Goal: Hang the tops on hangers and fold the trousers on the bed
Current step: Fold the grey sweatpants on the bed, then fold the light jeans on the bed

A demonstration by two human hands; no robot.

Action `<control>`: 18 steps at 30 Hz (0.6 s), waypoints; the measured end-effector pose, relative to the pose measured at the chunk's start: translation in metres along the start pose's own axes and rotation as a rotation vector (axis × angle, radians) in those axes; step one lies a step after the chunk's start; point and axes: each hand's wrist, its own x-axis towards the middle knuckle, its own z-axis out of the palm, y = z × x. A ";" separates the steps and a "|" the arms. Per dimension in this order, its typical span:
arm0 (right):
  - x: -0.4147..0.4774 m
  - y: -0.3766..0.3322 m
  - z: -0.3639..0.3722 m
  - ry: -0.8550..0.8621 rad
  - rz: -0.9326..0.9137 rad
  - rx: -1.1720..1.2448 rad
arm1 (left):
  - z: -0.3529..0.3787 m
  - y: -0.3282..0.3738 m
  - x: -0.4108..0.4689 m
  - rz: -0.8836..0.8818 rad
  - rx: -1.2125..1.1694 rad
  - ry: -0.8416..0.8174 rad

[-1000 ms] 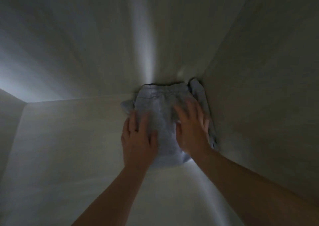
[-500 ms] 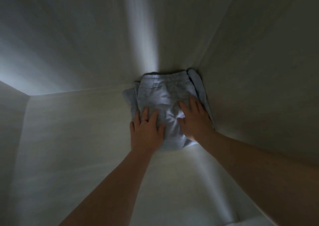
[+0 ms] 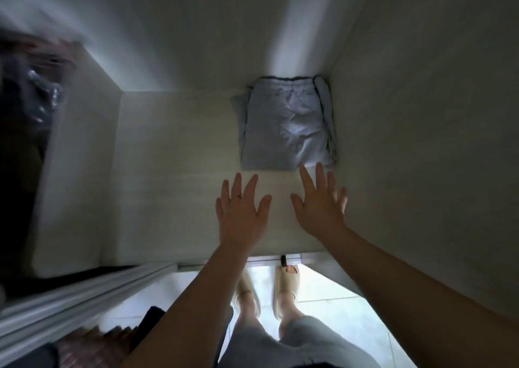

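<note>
Our spread, empty left hand (image 3: 242,213) and right hand (image 3: 320,203), 6 o'clock of folded pale-grey fabric trousers (image 3: 283,126), could snag their seemingly loose edge.

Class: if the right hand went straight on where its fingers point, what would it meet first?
Probably the folded grey trousers, just ahead of the right hand; depth is unclear.

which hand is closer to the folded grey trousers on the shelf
Right, narrowly. The right hand has fingertips at the front edge of the folded trousers, near its right end; the left hand is just short of that edge, by the left corner.
</note>
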 end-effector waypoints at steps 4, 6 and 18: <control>-0.057 0.002 -0.003 -0.048 -0.023 0.024 | -0.023 0.001 -0.049 -0.011 0.036 -0.034; -0.082 0.006 -0.004 -0.045 -0.063 0.031 | -0.034 0.002 -0.071 -0.009 0.066 -0.041; -0.178 0.028 -0.026 -0.098 -0.461 0.096 | -0.051 0.013 -0.206 -0.259 0.032 0.228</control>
